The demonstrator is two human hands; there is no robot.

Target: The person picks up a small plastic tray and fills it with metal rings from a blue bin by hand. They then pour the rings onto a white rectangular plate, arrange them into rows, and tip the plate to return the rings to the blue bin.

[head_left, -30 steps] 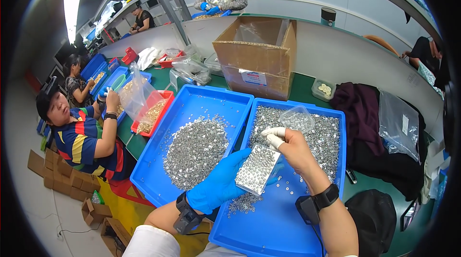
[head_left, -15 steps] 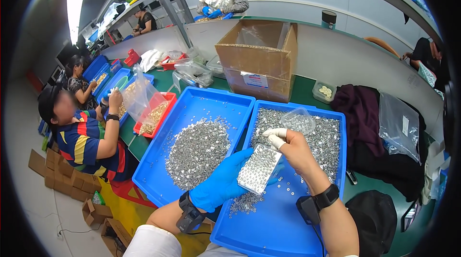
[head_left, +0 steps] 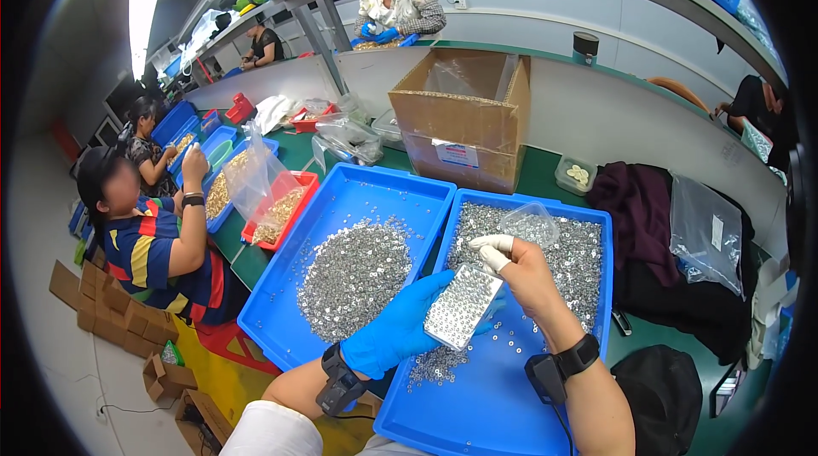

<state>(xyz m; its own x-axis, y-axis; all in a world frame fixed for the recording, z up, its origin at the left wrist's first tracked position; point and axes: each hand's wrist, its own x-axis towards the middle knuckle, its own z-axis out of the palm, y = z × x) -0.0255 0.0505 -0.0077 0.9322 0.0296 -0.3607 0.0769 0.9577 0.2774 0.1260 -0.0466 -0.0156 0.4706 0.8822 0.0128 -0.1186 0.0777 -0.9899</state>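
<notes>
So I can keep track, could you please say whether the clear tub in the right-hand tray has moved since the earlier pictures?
No; judged against the far rim of the right-hand tray, the clear tub shows no shift either way.

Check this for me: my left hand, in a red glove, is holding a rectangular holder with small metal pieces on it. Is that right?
Not quite: the glove is blue, not red, as the head view shows. Your left hand is holding a rectangular holder with small metal pieces on it.
</notes>
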